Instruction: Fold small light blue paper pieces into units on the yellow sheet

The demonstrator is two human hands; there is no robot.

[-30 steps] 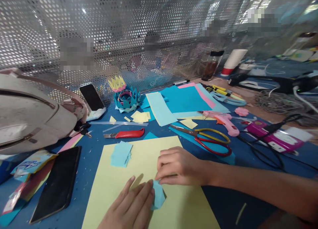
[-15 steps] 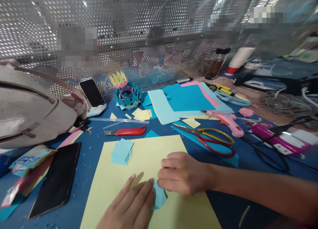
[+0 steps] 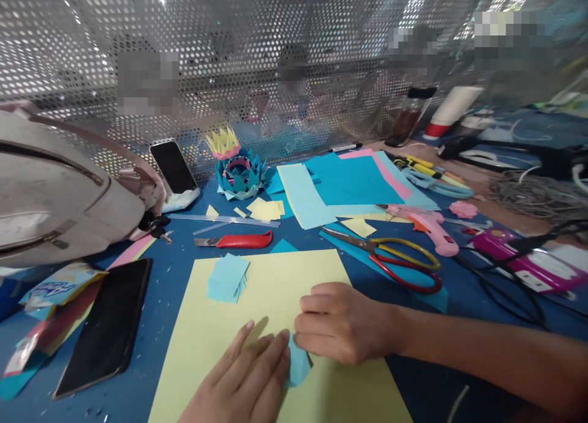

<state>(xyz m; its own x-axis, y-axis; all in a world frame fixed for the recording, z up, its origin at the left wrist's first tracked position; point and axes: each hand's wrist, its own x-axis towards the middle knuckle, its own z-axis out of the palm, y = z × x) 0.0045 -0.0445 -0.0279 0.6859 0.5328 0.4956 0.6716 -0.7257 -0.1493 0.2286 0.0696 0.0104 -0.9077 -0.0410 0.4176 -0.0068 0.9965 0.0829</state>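
A small folded piece of light blue paper (image 3: 299,362) lies on a large pale yellow sheet (image 3: 184,362). My left hand (image 3: 250,374) rests on its left side, fingers stretched out and flat. At the paper's upper right edge, my right hand (image 3: 337,322) is closed with curled fingers, pinching or pressing that edge; the fingertips are hidden. A small stack of light blue paper pieces (image 3: 227,277) sits on the yellow sheet, farther away. Just beyond the sheet lie a red utility knife (image 3: 245,240) and scissors (image 3: 372,245) with red and yellow handles.
A paper lotus (image 3: 241,175) stands at the back beside a propped phone (image 3: 173,168). To the right are a pink glue gun (image 3: 427,224), cables and a magenta device (image 3: 519,261). A black tablet (image 3: 108,325) and a pale bag (image 3: 68,190) are left.
The view has shifted slightly, so things appear a little farther right. Both hands stay at the small blue paper, with almost no change in pose.
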